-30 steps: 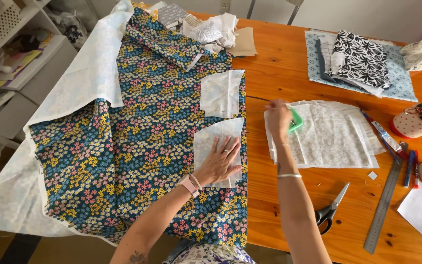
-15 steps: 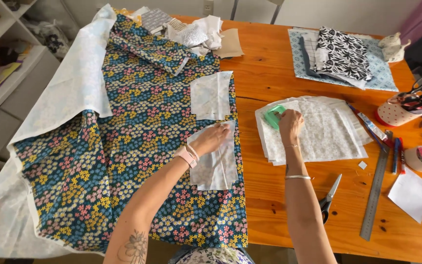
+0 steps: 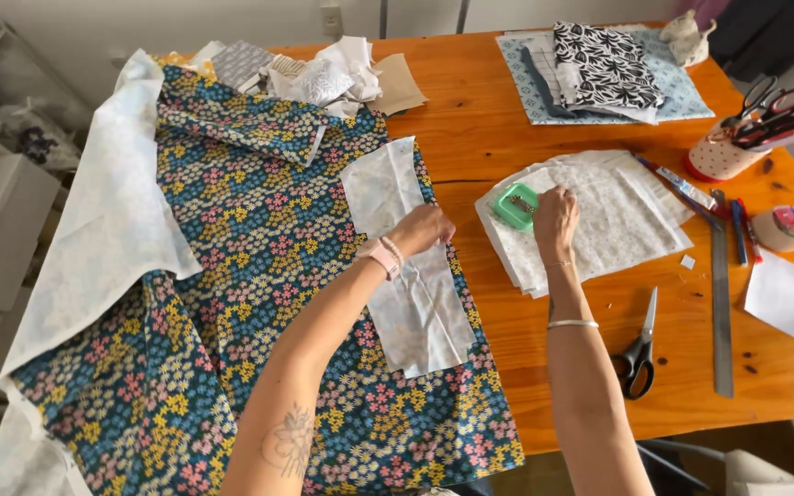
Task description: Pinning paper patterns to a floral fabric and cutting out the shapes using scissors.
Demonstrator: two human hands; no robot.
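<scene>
The left hand (image 3: 423, 230) is resting with curled fingers on a pale, lightly printed fabric piece (image 3: 415, 298) that is lying over the large dark floral fabric (image 3: 232, 276); it is pressing the piece down rather than gripping it, right where this lower piece is meeting a second pale fabric piece (image 3: 380, 188) lying further up the floral cloth. The right hand (image 3: 555, 219) is reaching over a stack of pale cut fabric pieces (image 3: 618, 220) on the orange wooden worktop (image 3: 470, 129), its fingertips pinched narrow at the edge of a small green pin box (image 3: 516, 205) sitting on the stack's left part; whether anything is being held between the fingers cannot be told. A white lining fabric (image 3: 112, 220) is hanging along the left edge of the floral cloth. Black-handled scissors (image 3: 638, 349) are lying near the right forearm, with a metal ruler (image 3: 720, 294) just beyond them. A spotted cup holding scissors (image 3: 728, 152) is standing near the right edge, and folded fabrics, the top one black and white (image 3: 604, 64), are sitting at the far side
</scene>
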